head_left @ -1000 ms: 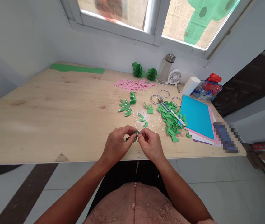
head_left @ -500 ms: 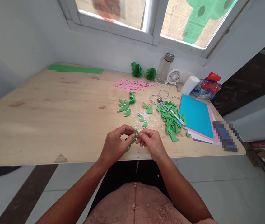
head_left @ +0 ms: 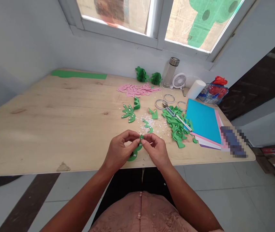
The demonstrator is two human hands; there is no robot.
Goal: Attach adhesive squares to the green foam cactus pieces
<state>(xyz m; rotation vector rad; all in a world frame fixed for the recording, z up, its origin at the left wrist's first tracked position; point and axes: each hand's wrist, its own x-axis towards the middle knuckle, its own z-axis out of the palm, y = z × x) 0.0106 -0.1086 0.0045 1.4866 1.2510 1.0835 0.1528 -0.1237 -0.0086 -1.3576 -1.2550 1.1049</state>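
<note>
Near the table's front edge, my left hand [head_left: 120,148] is closed around a curved green paper cutout [head_left: 133,157] dotted with small white squares. My right hand [head_left: 157,149] pinches at the upper end of the same cutout, its thumb close to the left thumb. Just beyond the hands lies another wavy green cutout [head_left: 148,125] among scattered white paper bits [head_left: 157,122]. Farther back and to the left are stacked green cutouts [head_left: 128,112] bearing white squares, with one more stack [head_left: 137,103] behind them.
Green scraps [head_left: 176,127] lie to the right under a utility knife [head_left: 170,111] and white stick. Beyond are metal rings [head_left: 169,98], pink cutouts [head_left: 136,89], a glass bottle [head_left: 171,71] and a small fan [head_left: 179,80]. Blue paper [head_left: 202,120] tops sheets at the right.
My right hand has moved slightly left, from just beside the green paper cutout onto its upper end. More of the cutout shows below the left hand. The camera view has tilted slightly.
</note>
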